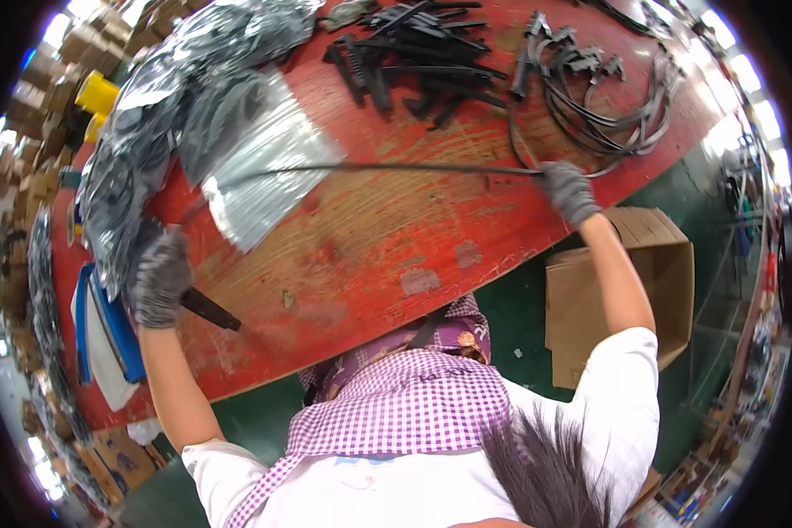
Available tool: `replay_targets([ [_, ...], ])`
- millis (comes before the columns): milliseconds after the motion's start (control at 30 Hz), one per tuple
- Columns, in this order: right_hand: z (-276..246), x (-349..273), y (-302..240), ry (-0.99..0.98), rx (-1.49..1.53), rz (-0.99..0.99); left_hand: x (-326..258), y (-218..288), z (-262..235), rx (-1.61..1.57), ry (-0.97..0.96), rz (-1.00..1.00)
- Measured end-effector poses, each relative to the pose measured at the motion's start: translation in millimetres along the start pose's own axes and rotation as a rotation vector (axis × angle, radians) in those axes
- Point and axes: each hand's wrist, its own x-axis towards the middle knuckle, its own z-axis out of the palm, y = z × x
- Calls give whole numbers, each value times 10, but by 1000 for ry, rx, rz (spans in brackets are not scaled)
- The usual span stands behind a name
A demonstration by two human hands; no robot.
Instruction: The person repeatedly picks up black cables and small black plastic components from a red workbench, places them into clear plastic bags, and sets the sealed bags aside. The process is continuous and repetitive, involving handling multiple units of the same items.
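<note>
My left hand (163,277), in a grey striped knit glove, is closed at the left of the red table, beside a heap of clear bags. From it juts a dark bar-shaped piece (209,308); its other end is hidden and the hand is partly blurred. My right hand (570,194), gloved alike, grips a thin black cable (414,166) near the table's front right edge. The cable stretches leftward over a flat clear plastic bag (273,163), where it blurs. A coil of grey and black cables with connectors (607,119) lies just beyond my right hand.
On the worn red table (370,229), black plastic bar-shaped parts (414,53) are piled at the back. Filled clear bags (211,53) are heaped at the back left. A blue and white container (110,330) sits at the left edge. An open cardboard box (572,317) stands below the right edge.
</note>
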Motion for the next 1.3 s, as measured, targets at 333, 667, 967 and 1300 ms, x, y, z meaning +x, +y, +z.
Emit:
replay_targets([
  [333,-703,537,-2427,-79,205,-888,-530,145,205,673,359,672],
  [667,-954,1437,-3187,100,606,-288,-522,160,1033,153,-466,63],
  [967,459,308,-182,-17,179,-174,-894,59,-825,-781,-446,173],
  [1300,-1209,1468,-3370,851,277,-851,-746,251,1029,184,447,244],
])
